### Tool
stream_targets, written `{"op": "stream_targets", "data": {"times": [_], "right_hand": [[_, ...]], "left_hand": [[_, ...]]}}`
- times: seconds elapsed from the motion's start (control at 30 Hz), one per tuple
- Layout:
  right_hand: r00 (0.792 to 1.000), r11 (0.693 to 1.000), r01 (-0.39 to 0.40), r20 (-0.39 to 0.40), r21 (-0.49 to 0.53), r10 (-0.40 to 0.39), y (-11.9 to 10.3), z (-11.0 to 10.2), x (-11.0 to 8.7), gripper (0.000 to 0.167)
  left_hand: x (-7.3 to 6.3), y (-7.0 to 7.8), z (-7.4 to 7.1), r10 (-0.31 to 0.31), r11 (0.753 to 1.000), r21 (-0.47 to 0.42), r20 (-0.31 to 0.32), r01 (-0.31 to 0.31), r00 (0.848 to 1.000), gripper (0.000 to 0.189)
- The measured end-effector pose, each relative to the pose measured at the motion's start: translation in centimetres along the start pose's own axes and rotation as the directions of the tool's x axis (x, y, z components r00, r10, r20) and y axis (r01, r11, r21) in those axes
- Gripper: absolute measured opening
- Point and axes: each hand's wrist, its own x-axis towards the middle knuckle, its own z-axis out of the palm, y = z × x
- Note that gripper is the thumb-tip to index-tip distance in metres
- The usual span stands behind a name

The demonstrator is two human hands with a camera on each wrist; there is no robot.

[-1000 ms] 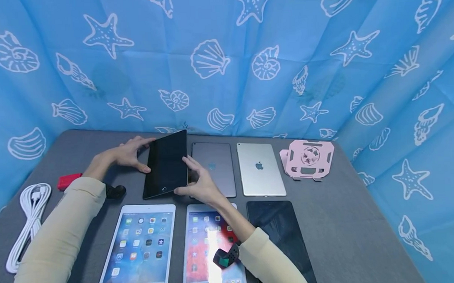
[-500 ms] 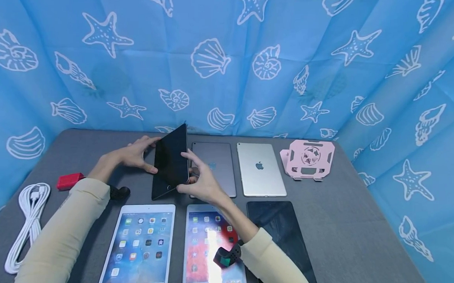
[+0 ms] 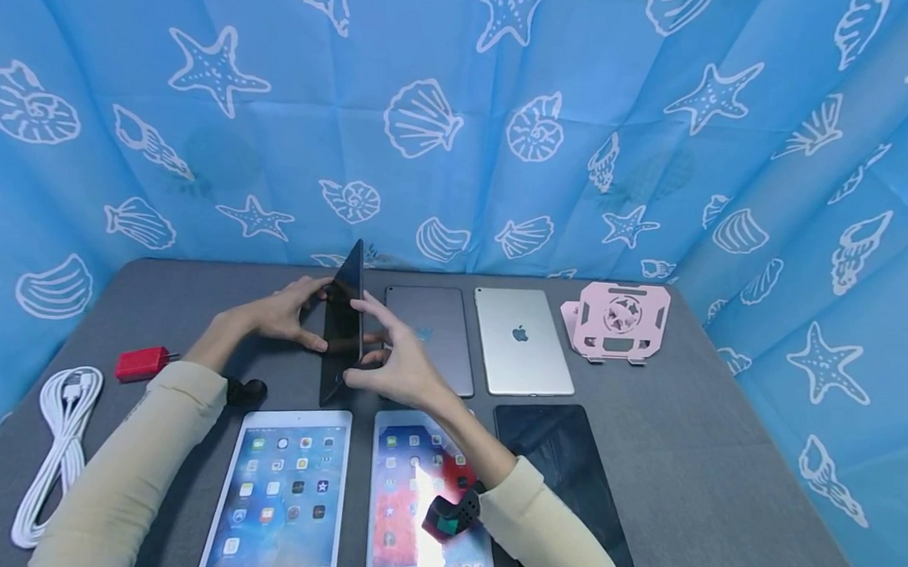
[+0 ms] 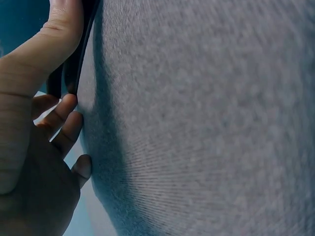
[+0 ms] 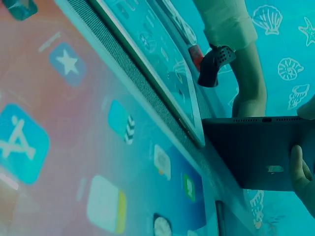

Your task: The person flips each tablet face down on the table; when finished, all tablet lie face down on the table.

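In the head view a black tablet (image 3: 342, 316) stands steeply on its long edge at the back left, seen almost edge-on. My left hand (image 3: 286, 313) grips its left side, thumb on the screen. My right hand (image 3: 396, 356) holds its right edge, thumb low at the near corner and fingers on the back. In the right wrist view the tablet's dark back (image 5: 261, 152) shows a logo, with fingertips (image 5: 297, 162) on it. The left wrist view shows my left thumb (image 4: 64, 29) against the tablet's edge, just over the grey cloth. Beside it lies a dark grey tablet (image 3: 441, 334), face down.
A silver tablet (image 3: 523, 339) and a pink stand (image 3: 620, 319) sit to the right. In front lie two lit tablets, one white (image 3: 281, 490), one with a red-blue screen (image 3: 402, 502), and a black tablet (image 3: 573, 479). A red charger (image 3: 143, 364) and white cable (image 3: 62, 447) lie left.
The black tablet has been tilted up from a slant to nearly upright, its left edge moving right. My left hand has moved right with it; my right hand has shifted only slightly.
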Motion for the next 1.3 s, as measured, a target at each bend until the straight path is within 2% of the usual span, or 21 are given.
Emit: {"op": "stream_targets", "data": {"times": [0.23,0.37,0.43,0.53,0.63,0.73,0.87,1.03,1.17,1.3], "right_hand": [[1.0,1.0,0.022,0.017,-0.003,-0.021,-0.2,0.2,0.1,0.085],[0.999,0.999,0.041,0.028,-0.009,-0.04,-0.1,0.4,0.1,0.085],[0.999,0.999,0.046,0.03,-0.01,-0.045,0.0,0.5,0.2,0.086],[0.999,0.999,0.042,0.025,-0.004,-0.042,-0.1,0.7,0.3,0.089],[0.999,1.0,0.025,0.021,-0.003,-0.025,-0.2,0.8,0.4,0.094],[1.0,1.0,0.015,0.027,-0.02,-0.015,-0.4,1.0,0.6,0.096],[0.999,0.998,0.01,0.045,-0.054,-0.007,-0.6,1.2,0.7,0.096],[0.996,0.997,0.01,0.091,-0.079,-0.003,-0.7,1.6,0.9,0.096],[0.993,0.995,0.033,0.115,-0.097,-0.021,-0.7,1.8,0.9,0.097],[0.988,0.991,0.048,0.153,-0.128,-0.028,-0.4,2.0,0.9,0.096]], "left_hand": [[0.1,0.5,0.1,0.043,0.998,-0.038,0.004,-0.042,0.999,0.118],[-0.1,0.7,-0.4,0.036,0.998,-0.055,0.049,-0.033,0.998,0.119],[-0.3,1.0,-1.1,0.018,0.996,-0.089,0.081,-0.011,0.997,0.115],[-0.7,1.4,-2.6,0.017,0.98,-0.197,0.102,0.003,0.995,0.098],[-1.2,1.8,-4.3,0.029,0.948,-0.32,0.062,-0.008,0.998,0.078],[-1.5,2.4,-5.7,0.042,0.932,-0.36,0.0,-0.039,0.999,0.069],[-1.5,3.1,-6.6,0.059,0.948,-0.311,-0.05,-0.071,0.997,0.072],[-1.5,3.3,-6.4,0.083,0.965,-0.239,-0.094,-0.104,0.992,0.079],[-1.5,3.1,-6.3,0.108,0.969,-0.211,-0.115,-0.13,0.987,0.081],[-1.6,3.0,-6.2,0.108,0.97,-0.204,-0.118,-0.131,0.987,0.083]]}}
